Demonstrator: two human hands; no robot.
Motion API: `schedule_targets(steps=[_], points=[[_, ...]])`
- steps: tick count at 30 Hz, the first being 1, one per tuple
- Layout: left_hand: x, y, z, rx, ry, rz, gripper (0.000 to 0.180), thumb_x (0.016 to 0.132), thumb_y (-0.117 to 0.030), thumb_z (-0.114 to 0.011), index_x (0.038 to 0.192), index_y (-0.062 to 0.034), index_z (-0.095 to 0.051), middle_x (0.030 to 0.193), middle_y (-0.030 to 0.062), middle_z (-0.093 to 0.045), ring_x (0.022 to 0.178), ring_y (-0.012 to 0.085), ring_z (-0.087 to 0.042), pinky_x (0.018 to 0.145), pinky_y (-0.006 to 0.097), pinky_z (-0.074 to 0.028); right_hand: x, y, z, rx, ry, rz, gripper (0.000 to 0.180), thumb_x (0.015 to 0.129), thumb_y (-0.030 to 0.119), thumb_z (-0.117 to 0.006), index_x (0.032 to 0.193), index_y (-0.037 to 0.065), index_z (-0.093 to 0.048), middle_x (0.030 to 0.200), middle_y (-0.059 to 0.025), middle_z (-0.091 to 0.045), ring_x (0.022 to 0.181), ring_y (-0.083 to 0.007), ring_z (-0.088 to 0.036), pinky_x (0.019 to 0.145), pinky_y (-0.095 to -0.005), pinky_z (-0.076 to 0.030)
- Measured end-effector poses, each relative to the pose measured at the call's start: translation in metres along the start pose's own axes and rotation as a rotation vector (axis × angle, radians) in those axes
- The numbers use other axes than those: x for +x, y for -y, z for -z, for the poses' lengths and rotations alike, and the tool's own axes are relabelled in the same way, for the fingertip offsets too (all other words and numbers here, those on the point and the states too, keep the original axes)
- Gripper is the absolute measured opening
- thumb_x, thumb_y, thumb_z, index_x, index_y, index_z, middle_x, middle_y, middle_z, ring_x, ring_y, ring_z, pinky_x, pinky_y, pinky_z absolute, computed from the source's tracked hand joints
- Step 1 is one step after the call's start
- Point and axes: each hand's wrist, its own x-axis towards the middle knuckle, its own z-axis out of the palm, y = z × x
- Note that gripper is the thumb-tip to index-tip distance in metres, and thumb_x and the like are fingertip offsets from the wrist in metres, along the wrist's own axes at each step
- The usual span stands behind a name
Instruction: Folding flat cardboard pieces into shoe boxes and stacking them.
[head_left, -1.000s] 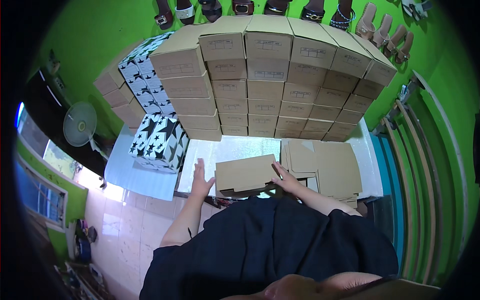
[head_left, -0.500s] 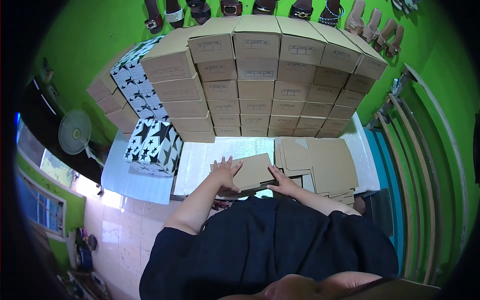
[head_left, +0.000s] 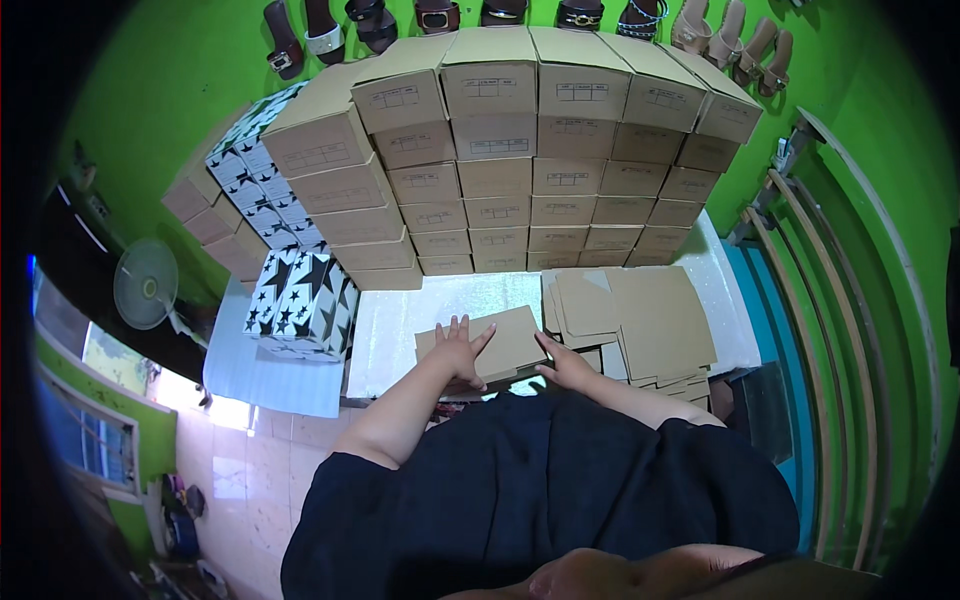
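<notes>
A brown cardboard box (head_left: 510, 338) lies slanted on the white table close to my body. My left hand (head_left: 459, 355) rests on its left part, fingers spread over the top panel and one fingertip low by the near edge. At the box's right end, my right hand (head_left: 568, 368) grips the corner, its thumb low on the near side and a finger up along the end. The box's underside and some of my fingers are hidden. Right of it lies a pile of flat cardboard sheets (head_left: 660, 320), which my right forearm crosses.
Stacked brown shoeboxes (head_left: 495, 175) form a wall behind the table (head_left: 390, 335). White boxes with black stars (head_left: 305, 300) stand at left, near a fan (head_left: 146, 284). Sandals (head_left: 437, 17) line the wall above. A wooden rack (head_left: 800, 300) leans at right.
The view has shifted slightly. My left hand has moved a little along the box, and the near edge has tilted slightly. My right hand stays at the right end.
</notes>
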Motion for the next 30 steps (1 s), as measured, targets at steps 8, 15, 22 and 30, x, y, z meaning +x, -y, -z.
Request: schedule_targets(steps=[8,15,22,30], points=[[0.010,0.005,0.006,0.012,-0.002,0.002,0.134,0.059,-0.055,-0.085,0.155,-0.0424,0.008,0.159,0.0318,-0.011,0.147,0.0504,-0.011,0.116,0.065,-0.007,0.005,0.014,0.010,-0.036,-0.014,-0.127,0.071,0.093,0.031,-0.063,0.153,0.014,-0.028,0.140,-0.0227,-0.050,0.121,-0.0401,-0.055,0.102,-0.0430,-0.046],[0.008,0.007,0.009,-0.008,0.014,-0.020,0.126,0.061,-0.061,-0.080,0.158,-0.0348,-0.002,0.158,0.0313,-0.015,0.147,0.0478,-0.015,0.117,0.063,-0.007,0.006,-0.007,-0.003,-0.040,-0.087,-0.017,0.069,0.094,0.032,-0.061,0.151,0.009,-0.030,0.143,-0.0217,-0.049,0.126,-0.0387,-0.051,0.105,-0.0420,-0.043],[0.006,0.012,-0.021,-0.012,-0.129,-0.036,0.119,0.065,-0.067,-0.074,0.159,-0.0268,-0.012,0.159,0.0304,-0.009,0.149,0.0463,-0.007,0.118,0.060,-0.006,0.003,0.008,0.004,-0.472,-0.059,0.207,0.074,0.088,0.042,-0.065,0.150,0.016,-0.035,0.159,-0.0141,-0.026,0.147,-0.0357,-0.025,0.111,-0.0677,-0.022],[0.002,0.020,-0.064,-0.030,-0.366,-0.097,0.102,0.076,-0.072,-0.062,0.157,-0.0257,-0.021,0.163,0.0213,-0.009,0.150,0.0416,-0.006,0.117,0.062,-0.009,0.000,0.008,-0.008,-0.604,0.104,0.315,0.075,0.088,0.046,-0.063,0.153,0.032,-0.028,0.161,-0.0102,-0.021,0.149,-0.0364,-0.019,0.110,-0.0715,-0.019]])
